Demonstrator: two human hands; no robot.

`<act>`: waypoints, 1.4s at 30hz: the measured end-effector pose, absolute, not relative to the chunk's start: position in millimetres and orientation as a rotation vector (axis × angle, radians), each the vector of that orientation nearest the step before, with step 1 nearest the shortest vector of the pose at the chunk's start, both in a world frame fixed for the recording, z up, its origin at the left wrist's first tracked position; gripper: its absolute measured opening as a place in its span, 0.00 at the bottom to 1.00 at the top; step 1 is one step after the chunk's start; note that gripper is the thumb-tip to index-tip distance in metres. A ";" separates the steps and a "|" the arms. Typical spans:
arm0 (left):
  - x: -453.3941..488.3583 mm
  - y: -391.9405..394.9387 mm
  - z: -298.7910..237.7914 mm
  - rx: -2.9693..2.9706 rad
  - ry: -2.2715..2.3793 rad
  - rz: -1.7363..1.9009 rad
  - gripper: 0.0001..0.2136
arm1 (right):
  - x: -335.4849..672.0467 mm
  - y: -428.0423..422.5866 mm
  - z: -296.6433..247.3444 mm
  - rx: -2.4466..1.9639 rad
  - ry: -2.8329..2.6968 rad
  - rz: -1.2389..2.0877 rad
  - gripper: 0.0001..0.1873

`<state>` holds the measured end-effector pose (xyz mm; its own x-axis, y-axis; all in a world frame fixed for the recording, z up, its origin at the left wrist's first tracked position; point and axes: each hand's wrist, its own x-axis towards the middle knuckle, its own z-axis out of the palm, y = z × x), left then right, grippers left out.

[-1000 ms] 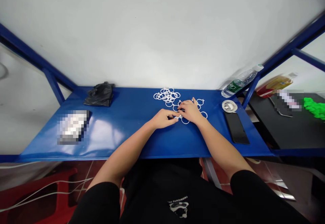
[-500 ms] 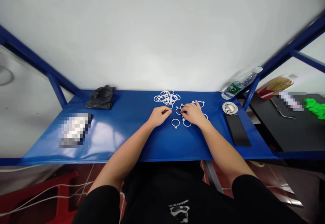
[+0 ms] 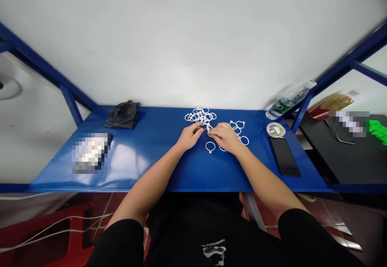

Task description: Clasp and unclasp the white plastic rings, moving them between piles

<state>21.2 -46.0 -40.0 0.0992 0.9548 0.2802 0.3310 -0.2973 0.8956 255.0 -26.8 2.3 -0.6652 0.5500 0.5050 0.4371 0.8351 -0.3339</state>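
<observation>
Several white plastic rings with small clip-like tabs lie on the blue table [image 3: 181,174]. My left hand [image 3: 189,137] is at the near edge of a ring pile [image 3: 199,115], its thumb and index finger curled and slightly apart. Facing it, my right hand [image 3: 226,137] pinches a white ring [image 3: 209,129] between thumb and fingertips. The ring is partly hidden by the fingers. Just below the hands lies a single ring [image 3: 210,147]. More loose rings [image 3: 238,128] lie beside and partly under my right hand.
A crumpled black bag [image 3: 123,114] and a blurred-out item [image 3: 92,152] lie to the left. On the right are a water bottle [image 3: 287,101], a coiled white cable [image 3: 275,130] and a black phone [image 3: 284,156]. A wall stands behind the table, with blue frame posts at both ends.
My right hand has moved left from the loose rings towards my left hand, bringing a ring. The left thumb and index finger have parted slightly. The view has shifted a little.
</observation>
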 end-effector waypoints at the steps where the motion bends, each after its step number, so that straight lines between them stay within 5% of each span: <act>1: 21.3 -46.0 -40.6 1.715 1.250 1.198 0.19 | 253.0 -28.9 2.2 -0.688 -2.398 0.263 0.10; 19: 24.8 -54.4 -22.6 1.688 1.133 1.427 0.14 | 251.7 -42.8 -5.2 -0.904 -2.116 0.800 0.15; 31: 23.1 -56.1 -19.8 1.690 1.174 1.358 0.09 | 250.1 -39.3 0.9 -0.940 -2.256 0.755 0.17; 42: 15.7 -54.7 -19.0 1.669 1.285 1.424 0.12 | 250.1 -22.7 -2.7 -1.077 -2.523 0.337 0.15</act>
